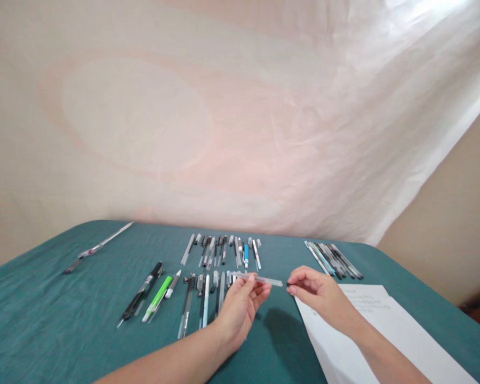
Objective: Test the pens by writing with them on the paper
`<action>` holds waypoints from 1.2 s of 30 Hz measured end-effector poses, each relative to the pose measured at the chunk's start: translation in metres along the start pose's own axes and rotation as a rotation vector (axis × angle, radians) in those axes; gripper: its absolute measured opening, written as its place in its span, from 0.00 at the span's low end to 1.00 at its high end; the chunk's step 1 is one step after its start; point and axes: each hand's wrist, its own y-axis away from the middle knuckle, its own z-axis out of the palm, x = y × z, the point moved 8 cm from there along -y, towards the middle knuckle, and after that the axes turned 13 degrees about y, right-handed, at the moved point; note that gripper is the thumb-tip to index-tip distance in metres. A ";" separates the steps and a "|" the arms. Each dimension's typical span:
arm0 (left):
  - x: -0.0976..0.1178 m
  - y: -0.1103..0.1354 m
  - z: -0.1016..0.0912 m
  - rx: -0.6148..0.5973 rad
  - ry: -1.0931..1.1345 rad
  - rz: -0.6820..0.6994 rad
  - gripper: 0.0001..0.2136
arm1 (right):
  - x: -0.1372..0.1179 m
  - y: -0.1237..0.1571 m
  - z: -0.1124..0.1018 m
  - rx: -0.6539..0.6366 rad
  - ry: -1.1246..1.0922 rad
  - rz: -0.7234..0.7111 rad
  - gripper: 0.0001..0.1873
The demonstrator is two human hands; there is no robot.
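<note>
My left hand (240, 304) is closed around a clear, whitish pen barrel (271, 281), held almost level above the table with one end pointing right. Just beyond that end, my right hand (322, 296) pinches a small black piece (288, 285) between thumb and fingertips. A short gap separates the piece from the barrel, and what exactly it is cannot be made out. Beneath and left of my left hand lies a near row of pens taken apart, among them a grey pen barrel (189, 304). My right forearm passes over white paper (368, 320) with faint handwriting.
Farther back lies another row of pens and caps, including a blue one (246, 256). Several pens (336, 260) lie side by side at the right. Leftward are a green pen (158, 298), a large black pen (142, 293) and a long thin wrapped item (104, 244) on the green tablecloth (36, 314).
</note>
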 end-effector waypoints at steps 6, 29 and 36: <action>-0.001 0.001 0.001 -0.009 -0.016 -0.001 0.01 | -0.003 0.001 0.005 -0.008 -0.001 0.016 0.08; 0.002 0.002 0.006 -0.030 -0.056 0.006 0.01 | 0.003 0.007 0.010 0.126 0.093 -0.006 0.09; 0.003 0.004 0.007 -0.016 -0.067 0.018 0.02 | -0.002 0.008 0.011 0.177 0.181 -0.093 0.08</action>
